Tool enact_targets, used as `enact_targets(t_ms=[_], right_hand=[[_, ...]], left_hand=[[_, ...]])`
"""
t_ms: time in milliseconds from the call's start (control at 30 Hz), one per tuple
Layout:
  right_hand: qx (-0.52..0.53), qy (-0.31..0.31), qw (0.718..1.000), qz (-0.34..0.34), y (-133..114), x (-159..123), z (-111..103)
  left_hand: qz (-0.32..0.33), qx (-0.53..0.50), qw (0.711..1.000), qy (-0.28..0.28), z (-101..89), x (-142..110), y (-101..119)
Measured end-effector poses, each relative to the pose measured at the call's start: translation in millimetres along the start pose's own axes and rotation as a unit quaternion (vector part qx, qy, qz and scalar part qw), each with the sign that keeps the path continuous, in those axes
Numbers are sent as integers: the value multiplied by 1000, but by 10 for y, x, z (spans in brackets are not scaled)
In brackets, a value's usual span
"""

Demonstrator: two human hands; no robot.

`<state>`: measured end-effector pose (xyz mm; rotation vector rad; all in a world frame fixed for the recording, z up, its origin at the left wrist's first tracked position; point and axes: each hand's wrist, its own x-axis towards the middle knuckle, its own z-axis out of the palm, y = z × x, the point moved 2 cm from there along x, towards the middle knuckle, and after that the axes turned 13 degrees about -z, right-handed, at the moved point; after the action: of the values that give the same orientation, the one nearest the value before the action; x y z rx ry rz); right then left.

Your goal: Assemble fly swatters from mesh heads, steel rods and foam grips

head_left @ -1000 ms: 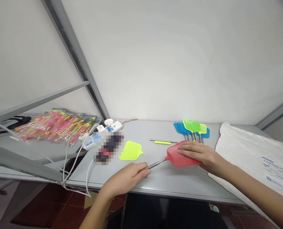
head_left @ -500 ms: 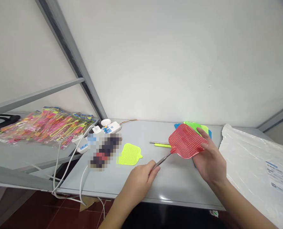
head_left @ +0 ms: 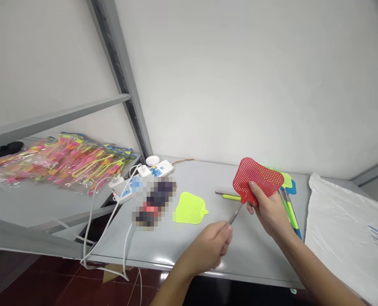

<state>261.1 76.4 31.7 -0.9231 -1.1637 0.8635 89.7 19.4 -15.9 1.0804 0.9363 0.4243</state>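
Note:
A red fly swatter (head_left: 255,174) with a perforated head is held up over the table between both hands. My left hand (head_left: 212,244) is closed round its metal rod, the far end of which is hidden in the fist. With the thumb on the face of the red head, my right hand (head_left: 267,208) pinches it near the neck. On the table to the left lies a loose yellow-green swatter head (head_left: 190,208). A metal rod with a yellow grip (head_left: 231,197) lies behind the red head. Green, yellow and blue swatters (head_left: 291,204) lie partly hidden behind my right hand.
White power strips (head_left: 159,168) with cables (head_left: 90,229) lie at the table's left, near a blurred-out object (head_left: 155,202). Bagged colourful items (head_left: 77,163) fill the left shelf. A white plastic package (head_left: 345,229) covers the right side.
My right hand has shifted from the red head's outer edge to near its neck, thumb now on its face. The view has turned, so everything on the table sits further right.

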Motion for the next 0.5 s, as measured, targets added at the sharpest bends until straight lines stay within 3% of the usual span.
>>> enact_targets(t_ms=[100,200,267,333,433,500], right_hand=[[9,-20,1000,2,-1,30,131],[23,-32,999,12,20,52,217],[26,-46,998,27,48,53,236],[33,-51,997,41,72,44,215],[55,-10,998,43,49,28,102],[67,20,997,30,-14,32,-16]], left_hand=[[-36,-174,973,-150,-19,-19,-63],[-40,-219,960,-170,-28,-53,-75],[-35,-162,982,-96,-25,-69,-57],[-8,-36,998,51,-11,-80,-5],[20,191,952,237,94,-78,134],[10,296,915,276,214,-36,239]])
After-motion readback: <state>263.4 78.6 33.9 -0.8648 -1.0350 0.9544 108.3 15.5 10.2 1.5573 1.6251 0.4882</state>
